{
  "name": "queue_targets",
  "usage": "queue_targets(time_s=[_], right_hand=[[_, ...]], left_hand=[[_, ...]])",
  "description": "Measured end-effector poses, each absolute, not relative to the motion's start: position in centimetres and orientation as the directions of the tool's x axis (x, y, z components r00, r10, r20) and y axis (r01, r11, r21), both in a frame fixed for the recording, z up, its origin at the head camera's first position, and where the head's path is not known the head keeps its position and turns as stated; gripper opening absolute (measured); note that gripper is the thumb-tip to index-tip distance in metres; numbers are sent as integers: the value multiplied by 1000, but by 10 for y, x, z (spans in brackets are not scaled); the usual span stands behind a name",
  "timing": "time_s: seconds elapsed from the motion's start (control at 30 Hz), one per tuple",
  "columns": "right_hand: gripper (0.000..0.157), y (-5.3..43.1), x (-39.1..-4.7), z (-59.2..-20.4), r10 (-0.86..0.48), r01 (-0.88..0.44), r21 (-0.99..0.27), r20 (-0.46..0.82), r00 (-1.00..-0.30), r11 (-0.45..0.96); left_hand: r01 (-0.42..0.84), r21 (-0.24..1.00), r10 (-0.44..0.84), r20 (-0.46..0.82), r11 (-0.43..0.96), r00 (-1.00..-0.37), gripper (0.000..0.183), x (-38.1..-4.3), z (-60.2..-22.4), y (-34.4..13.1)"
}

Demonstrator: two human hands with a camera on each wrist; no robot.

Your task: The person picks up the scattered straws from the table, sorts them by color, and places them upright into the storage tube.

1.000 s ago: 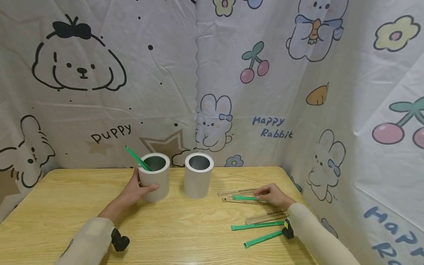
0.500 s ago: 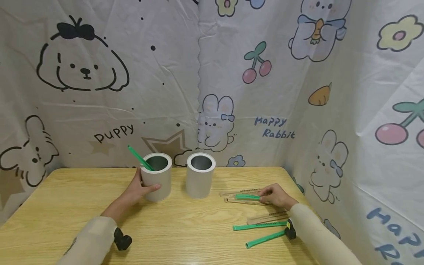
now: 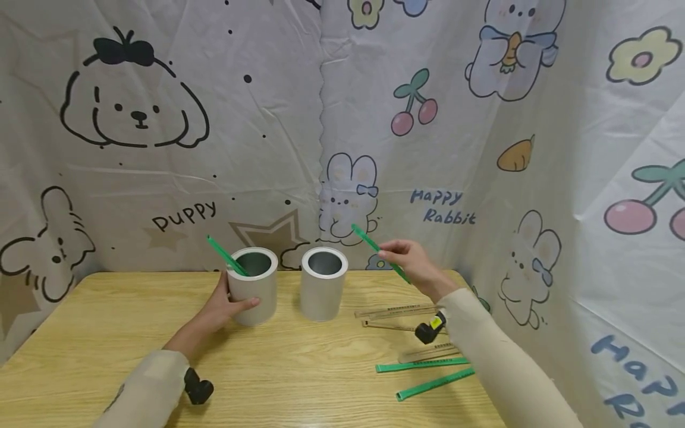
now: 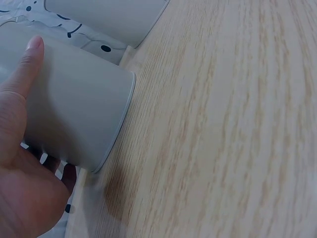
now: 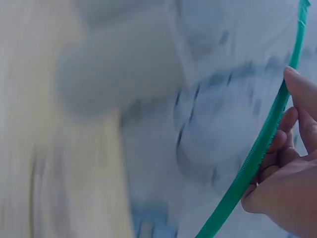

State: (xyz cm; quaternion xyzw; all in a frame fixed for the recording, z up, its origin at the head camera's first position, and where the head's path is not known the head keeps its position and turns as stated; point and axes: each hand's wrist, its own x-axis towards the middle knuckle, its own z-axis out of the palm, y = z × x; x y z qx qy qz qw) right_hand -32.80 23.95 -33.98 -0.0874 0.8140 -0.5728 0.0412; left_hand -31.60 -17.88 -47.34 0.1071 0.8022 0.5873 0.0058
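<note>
Now the right hand (image 3: 416, 264) is lifted off the wood-grain table (image 3: 310, 368), narrow green strip (image 5: 258, 151) pinched between thumb and fingers; half a second ago both were down by the narrow brown strips (image 3: 397, 311). Strip tilted in mid-air, right of the right off-white cylindrical canister (image 3: 321, 299). Left hand (image 3: 220, 306) unchanged: curled round the left off-white cylindrical canister (image 3: 258, 291), second green strip (image 3: 227, 255) leaning in it.

Table (image 3: 299, 374) with 2 canisters (image 3: 321, 300), sticks (image 3: 421, 364)
</note>
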Motion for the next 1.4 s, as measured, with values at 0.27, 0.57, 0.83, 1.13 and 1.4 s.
queue_targets(time_s=[0.27, 0.57, 0.83, 1.13, 1.4], right_hand=[[29, 106, -331, -285, -284, -60, -969, 129, -950, -240], [40, 3, -327, -283, -358, -18, -903, 189, -914, -429], [19, -21, -341, -319, -292, 23, -926, 94, -952, -376], [35, 29, -337, -333, -403, -88, -994, 52, -914, 72], [38, 142, -315, -334, -479, -182, -950, 40, -877, 253]], left_hand=[[156, 948, 177, 110, 276, -978, 104, -317, -474, -182], [172, 949, 197, 121, 266, -973, 102, -319, -474, -180], [155, 953, 200, 104, 259, -974, 100, -319, -475, -181], [173, 950, 172, 131, 259, -976, 103, -318, -477, -180], [176, 947, 177, 132, 269, -975, 103, -318, -475, -180]])
